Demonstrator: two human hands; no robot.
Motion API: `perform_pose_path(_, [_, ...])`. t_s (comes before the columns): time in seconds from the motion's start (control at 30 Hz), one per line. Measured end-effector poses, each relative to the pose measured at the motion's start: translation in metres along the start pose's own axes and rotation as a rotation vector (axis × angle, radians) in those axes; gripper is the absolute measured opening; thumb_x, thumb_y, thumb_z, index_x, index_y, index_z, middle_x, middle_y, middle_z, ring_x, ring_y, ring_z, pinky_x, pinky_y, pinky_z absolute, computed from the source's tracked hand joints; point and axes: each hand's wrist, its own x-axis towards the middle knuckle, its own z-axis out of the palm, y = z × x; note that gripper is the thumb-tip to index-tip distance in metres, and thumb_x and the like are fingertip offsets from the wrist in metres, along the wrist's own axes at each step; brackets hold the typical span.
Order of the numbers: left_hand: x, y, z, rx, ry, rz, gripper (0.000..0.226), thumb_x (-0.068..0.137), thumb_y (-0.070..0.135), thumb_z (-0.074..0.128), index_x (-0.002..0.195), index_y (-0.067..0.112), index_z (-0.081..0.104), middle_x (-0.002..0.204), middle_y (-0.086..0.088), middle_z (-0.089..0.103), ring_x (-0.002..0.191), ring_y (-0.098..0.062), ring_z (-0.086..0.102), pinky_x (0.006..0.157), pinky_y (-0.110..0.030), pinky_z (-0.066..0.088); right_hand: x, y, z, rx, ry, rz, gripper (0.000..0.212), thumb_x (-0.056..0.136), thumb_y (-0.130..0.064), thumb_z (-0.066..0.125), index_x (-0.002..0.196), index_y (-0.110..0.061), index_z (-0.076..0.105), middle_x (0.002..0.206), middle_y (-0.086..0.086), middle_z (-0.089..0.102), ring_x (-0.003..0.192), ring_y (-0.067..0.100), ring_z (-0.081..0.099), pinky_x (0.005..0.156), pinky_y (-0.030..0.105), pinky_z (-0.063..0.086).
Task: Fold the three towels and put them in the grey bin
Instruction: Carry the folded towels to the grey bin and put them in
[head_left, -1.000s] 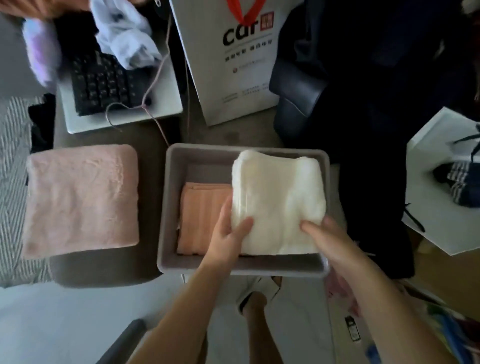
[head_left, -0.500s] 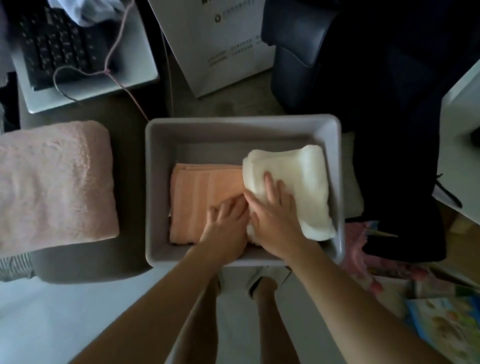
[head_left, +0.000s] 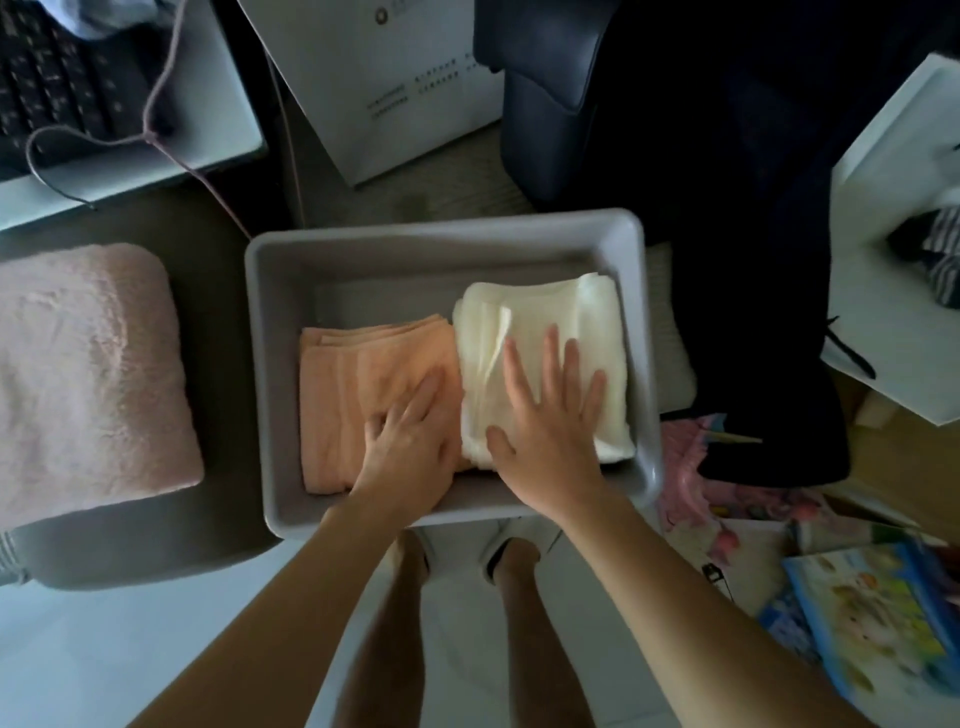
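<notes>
The grey bin sits on a dark seat cushion, near its front edge, with the person's legs visible just below it. Inside the bin lie two folded towels side by side and touching: an orange towel against the left wall and a white towel against the right wall. The back strip of the bin floor is bare.

The left hand rests flat on the near right part of the orange towel, fingers straight and together, pressing down and gripping nothing. The right hand lies flat on the white towel, fingers spread apart and straight, thumb out toward the left hand; it too presses without gripping.

The third towel, a folded pink towel, lies outside the bin on the left part of the cushion, well apart from both hands.

Beyond the cushion's back edge are a laptop at the left with a thin cord looped over it, and a white paper bag standing behind the bin. A colourful box lies on the floor at the lower right.
</notes>
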Motion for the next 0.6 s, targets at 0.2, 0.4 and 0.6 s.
perform_pose_path(0.2, [0.036,0.0,0.008,0.006,0.168,-0.068,0.075,0.101,0.046,0.037,0.158,0.03,-0.01,0.165,-0.001,-0.025,0.15,-0.026,-0.029,0.119,-0.057,-0.01,-0.007,0.032,0.016,-0.152,-0.249,0.126,0.097,0.087,-0.06,0.046,0.156,-0.029,-0.015,0.151,0.016,-0.048,0.138,0.039,-0.044,0.115,0.058,-0.022])
perform_pose_path(0.4, [0.073,-0.021,0.011,0.163,0.1,-0.118,0.072,0.097,0.057,0.008,0.152,0.03,-0.03,0.163,-0.005,-0.032,0.15,-0.028,-0.027,0.119,-0.06,-0.013,0.011,0.034,0.004,0.057,-0.343,0.141,0.1,0.08,-0.057,0.051,0.152,-0.038,-0.015,0.153,0.007,-0.046,0.14,0.032,-0.043,0.117,0.055,-0.018])
perform_pose_path(0.6, [0.049,0.015,0.012,-0.088,0.311,0.196,0.065,0.103,0.041,0.021,0.158,0.033,-0.012,0.165,0.005,-0.025,0.153,-0.017,-0.019,0.122,-0.052,-0.007,0.007,0.028,-0.019,0.022,0.098,0.033,0.078,0.088,-0.035,0.048,0.157,-0.018,0.017,0.167,0.013,0.001,0.153,0.033,0.0,0.122,0.052,0.005])
